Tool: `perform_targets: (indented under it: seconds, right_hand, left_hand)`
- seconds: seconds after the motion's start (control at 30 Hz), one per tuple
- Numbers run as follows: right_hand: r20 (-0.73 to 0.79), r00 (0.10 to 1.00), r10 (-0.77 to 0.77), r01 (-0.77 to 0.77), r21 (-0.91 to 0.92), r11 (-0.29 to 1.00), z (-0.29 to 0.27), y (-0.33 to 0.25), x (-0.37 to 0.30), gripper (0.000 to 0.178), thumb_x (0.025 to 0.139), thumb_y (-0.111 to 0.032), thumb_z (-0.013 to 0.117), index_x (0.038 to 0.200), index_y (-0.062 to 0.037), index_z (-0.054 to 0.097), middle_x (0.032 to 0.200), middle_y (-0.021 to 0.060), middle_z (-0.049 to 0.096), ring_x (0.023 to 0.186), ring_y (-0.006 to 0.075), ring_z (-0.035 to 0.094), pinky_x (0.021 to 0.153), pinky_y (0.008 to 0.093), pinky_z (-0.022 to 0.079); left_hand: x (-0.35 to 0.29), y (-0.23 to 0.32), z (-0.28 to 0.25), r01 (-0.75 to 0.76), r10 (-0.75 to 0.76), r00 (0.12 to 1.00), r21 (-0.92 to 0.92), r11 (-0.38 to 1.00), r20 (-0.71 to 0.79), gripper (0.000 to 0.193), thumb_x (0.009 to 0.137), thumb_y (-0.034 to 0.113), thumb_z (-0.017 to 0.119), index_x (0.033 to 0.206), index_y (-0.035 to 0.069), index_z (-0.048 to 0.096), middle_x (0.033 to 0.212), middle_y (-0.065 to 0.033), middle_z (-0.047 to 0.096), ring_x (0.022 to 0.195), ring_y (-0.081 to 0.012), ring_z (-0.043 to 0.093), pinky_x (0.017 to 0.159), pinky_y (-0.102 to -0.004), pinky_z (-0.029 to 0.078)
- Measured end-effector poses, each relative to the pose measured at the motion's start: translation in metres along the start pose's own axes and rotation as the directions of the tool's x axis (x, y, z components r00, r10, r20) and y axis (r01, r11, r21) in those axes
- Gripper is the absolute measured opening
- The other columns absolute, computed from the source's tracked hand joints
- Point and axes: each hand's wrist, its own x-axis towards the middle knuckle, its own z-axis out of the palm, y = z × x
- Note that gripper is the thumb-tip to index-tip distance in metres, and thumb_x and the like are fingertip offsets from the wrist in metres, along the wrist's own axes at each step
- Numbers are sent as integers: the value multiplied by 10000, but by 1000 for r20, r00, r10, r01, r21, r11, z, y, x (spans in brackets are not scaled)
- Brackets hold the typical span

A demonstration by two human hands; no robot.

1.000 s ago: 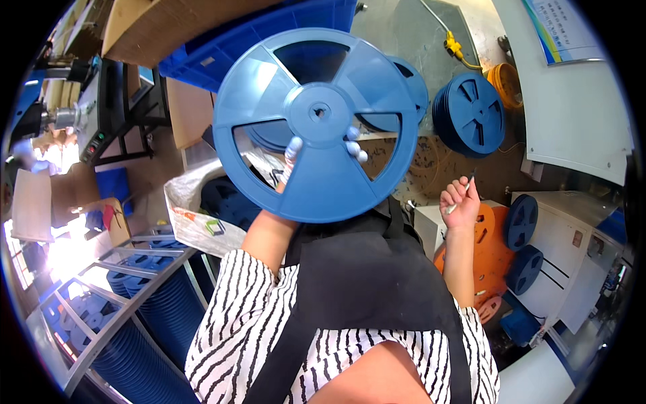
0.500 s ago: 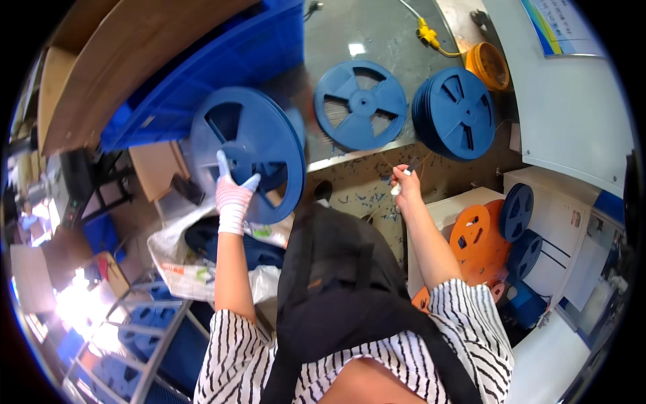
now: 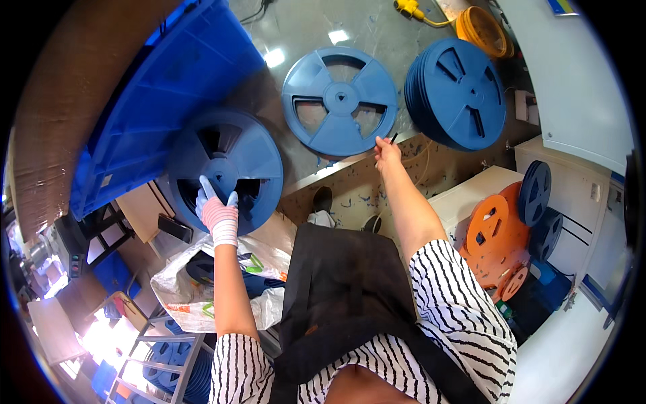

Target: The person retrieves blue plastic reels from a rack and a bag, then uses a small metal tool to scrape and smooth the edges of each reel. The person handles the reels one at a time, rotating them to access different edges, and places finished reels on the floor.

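Note:
My left hand [image 3: 217, 210], in a pale glove with open fingertips and a banded wrist, rests with its fingers apart over the hub of a blue plastic reel [image 3: 259, 153]. That reel lies beside a big blue bin at the left. At the lower right rim of a second blue reel [image 3: 315, 129], flat on the grey table [image 3: 286, 30], my bare right hand [image 3: 387, 153] is closed on a small tool with a dark tip [image 3: 393, 138]. The fingers hide most of the tool, so its kind cannot be made out. Farther right stands a stack of blue reels [image 3: 464, 94].
A blue bin [image 3: 161, 108] is at the left, with a white sack [image 3: 182, 283] below. Yellow-orange rings [image 3: 484, 30] lie at the far right by a yellow connector [image 3: 409, 9]. Orange reels [image 3: 488, 222] stand lower right. Blue scraps litter the floor [image 3: 356, 185].
The left reel has come down from a tilted, blurred position to lie flatter under my left hand. My right hand has moved up to the middle reel's rim. The view has shifted.

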Motion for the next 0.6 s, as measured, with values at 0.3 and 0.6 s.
perform_targets:
  seconds: [0.3, 0.6]
  right_hand:
    - [153, 859, -488, 427, 312, 849, -23, -73, -138, 189, 832, 6, 735, 982, -23, 623, 841, -37, 593, 746, 61, 541, 658, 198, 430]
    - [346, 572, -744, 809, -83, 582, -172, -104, -396, 97, 878, -63, 699, 924, 6, 647, 855, 2, 618, 818, 65, 545, 729, 237, 442]
  left_hand:
    - [-70, 89, -38, -489, 417, 872, -385, 783, -257, 793, 833, 331, 721, 1490, 49, 378, 1395, -251, 507, 1304, -443, 447, 1117, -485, 332]
    - [-137, 249, -157, 258, 498, 847, -963, -80, 186, 1248, 802, 272, 834, 1579, 149, -135, 1552, -168, 287, 1350, -269, 392, 1139, -390, 325]
